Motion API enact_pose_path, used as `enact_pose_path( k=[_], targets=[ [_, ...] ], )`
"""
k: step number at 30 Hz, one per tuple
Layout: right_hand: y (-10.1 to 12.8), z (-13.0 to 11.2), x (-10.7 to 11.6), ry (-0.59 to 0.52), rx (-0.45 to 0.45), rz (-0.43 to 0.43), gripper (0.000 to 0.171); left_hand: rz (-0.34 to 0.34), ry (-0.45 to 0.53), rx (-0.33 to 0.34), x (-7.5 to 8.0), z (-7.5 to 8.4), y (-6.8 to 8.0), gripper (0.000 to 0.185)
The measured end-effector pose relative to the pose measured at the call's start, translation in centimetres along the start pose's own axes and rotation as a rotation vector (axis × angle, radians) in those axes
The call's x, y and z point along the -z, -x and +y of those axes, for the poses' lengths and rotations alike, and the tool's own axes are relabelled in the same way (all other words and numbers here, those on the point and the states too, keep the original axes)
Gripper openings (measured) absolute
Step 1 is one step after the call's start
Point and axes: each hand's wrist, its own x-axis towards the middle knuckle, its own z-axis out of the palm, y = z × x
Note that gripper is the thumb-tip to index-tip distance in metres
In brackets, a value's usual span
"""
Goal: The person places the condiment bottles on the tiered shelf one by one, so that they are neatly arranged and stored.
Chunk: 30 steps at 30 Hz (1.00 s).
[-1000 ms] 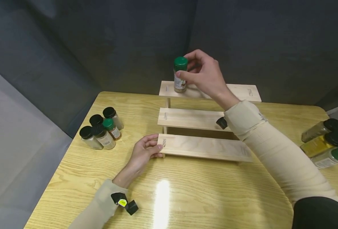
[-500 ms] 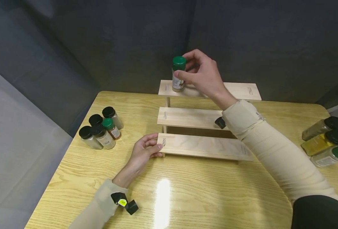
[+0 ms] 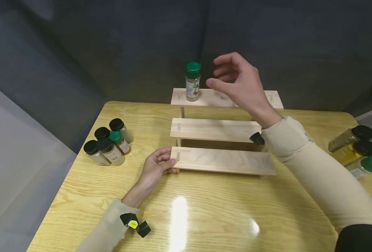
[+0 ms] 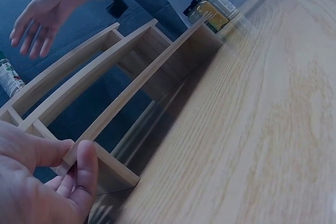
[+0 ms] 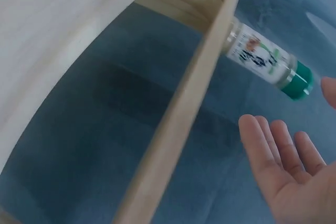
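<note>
The green-capped spice jar (image 3: 192,81) stands upright at the left end of the wooden rack's (image 3: 220,160) top tier, apart from the right hand (image 3: 240,83), whose fingers are spread and empty. The left hand (image 3: 155,167) pinches the bottom tier's left end. The placing looks done; next likely calls for another jar from the right cluster (image 3: 359,148).

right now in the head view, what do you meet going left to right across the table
cluster of small spice jars with black and green caps → left hand → green-capped spice jar on the top shelf → right hand → three lying spice jars
</note>
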Motion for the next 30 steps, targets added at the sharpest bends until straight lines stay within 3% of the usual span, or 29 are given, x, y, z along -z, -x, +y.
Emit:
enact_pose_path(
  k=[7, 13, 25, 30],
  targets=[
    [3.7, -0.1, 3.9, 0.009, 0.017, 0.068, 0.047, -0.013, -0.008, 0.004, 0.6, 0.3, 0.2, 0.054],
    [7.2, 0.5, 7.9, 0.089, 0.0, 0.124, 0.046, -0.023, -0.029, -0.004, 1.1, 0.5, 0.3, 0.054],
    [14.2, 3.1, 15.0, 0.278, -0.072, 0.238, 0.051, 0.002, -0.023, 0.002, 1.7, 0.7, 0.7, 0.053],
    [16.2, 5.5, 16.7, 0.321, -0.124, 0.35, 0.052, 0.014, -0.036, 0.006, 2.4, 1.0, 1.0, 0.052]
  ],
)
